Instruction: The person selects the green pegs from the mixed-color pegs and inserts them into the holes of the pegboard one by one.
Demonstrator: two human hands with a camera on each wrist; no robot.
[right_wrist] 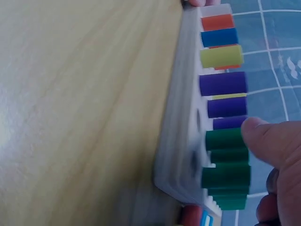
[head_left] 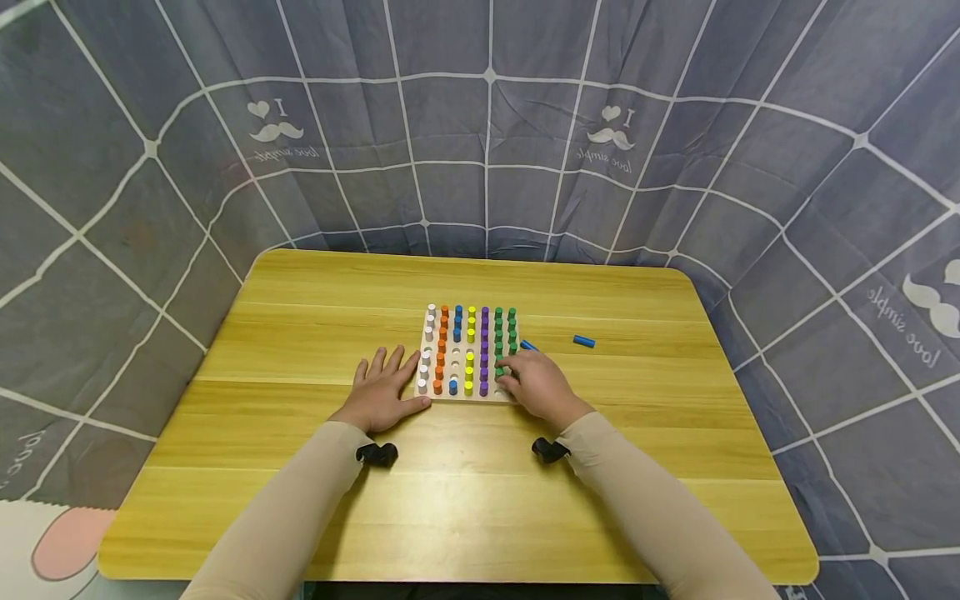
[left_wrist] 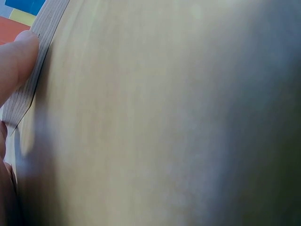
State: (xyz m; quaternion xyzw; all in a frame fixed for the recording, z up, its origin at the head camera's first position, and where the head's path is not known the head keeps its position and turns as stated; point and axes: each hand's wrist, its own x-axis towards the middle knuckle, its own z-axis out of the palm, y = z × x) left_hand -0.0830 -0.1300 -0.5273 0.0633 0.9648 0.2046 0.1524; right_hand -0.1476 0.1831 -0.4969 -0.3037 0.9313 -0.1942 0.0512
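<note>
A pale wooden pegboard (head_left: 467, 396) stands on the table, with columns of white, orange, blue, yellow, purple and green pegs. Bare holes show mostly in the blue column. My left hand (head_left: 380, 396) lies with spread fingers at the board's left side, its thumb (left_wrist: 23, 52) against the board's edge. At the right side, my right hand (head_left: 542, 386) pinches a green peg (right_wrist: 225, 140) near the front of the green columns, thumb tip at the peg's top. One loose blue peg (head_left: 528, 344) lies beside the board, partly behind the right hand; another blue peg (head_left: 583, 341) lies farther right.
The yellow wood-grain table (head_left: 465, 508) has rounded corners. A grey curtain (head_left: 450, 125) with white lines hangs behind it and along its sides. Black bands (head_left: 377, 454) are on both wrists.
</note>
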